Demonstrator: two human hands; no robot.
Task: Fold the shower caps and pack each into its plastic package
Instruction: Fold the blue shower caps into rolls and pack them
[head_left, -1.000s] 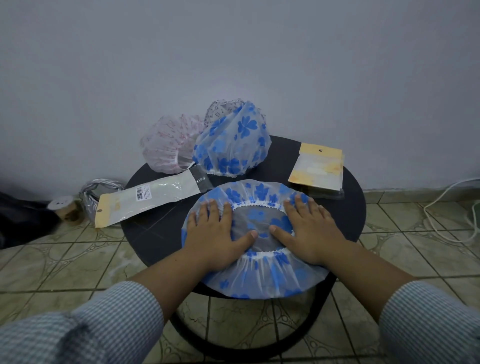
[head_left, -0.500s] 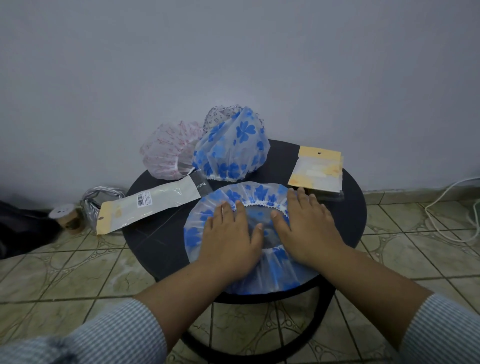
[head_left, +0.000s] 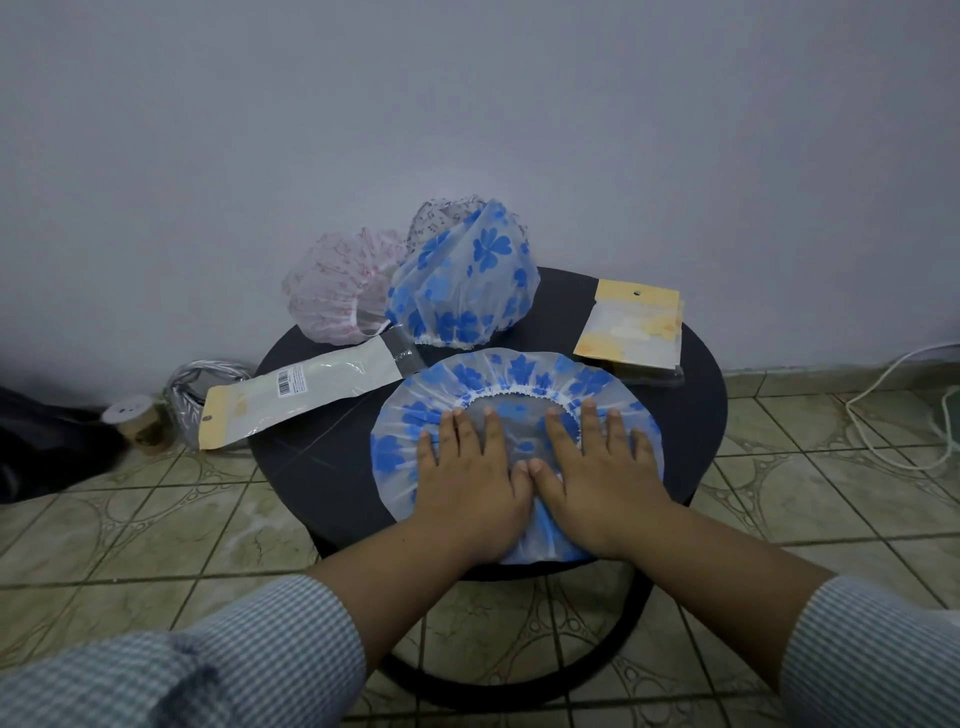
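A blue-flowered shower cap (head_left: 519, 379) lies flattened, opening up, on the round black table (head_left: 322, 467). My left hand (head_left: 467, 467) and my right hand (head_left: 592, 467) press flat on it side by side, fingers straight, thumbs touching. Behind it stands a second blue-flowered cap (head_left: 467, 286), puffed up. A pink-patterned cap (head_left: 337, 291) sits to its left, and a dark-dotted cap (head_left: 441, 213) peeks out behind. A long empty plastic package (head_left: 301, 389) lies at the table's left. A stack of packages (head_left: 634, 327) rests at the right.
The table stands close to a grey wall on a tiled floor. A tape roll (head_left: 130, 415) and a silvery bundle (head_left: 202, 384) sit on the floor at left, beside a dark object (head_left: 41, 447). White cables (head_left: 904, 415) lie at right.
Both hands slid inward over the flat cap until the thumbs met, smoothing it down. The cap's near edge now hangs less over the table's front.
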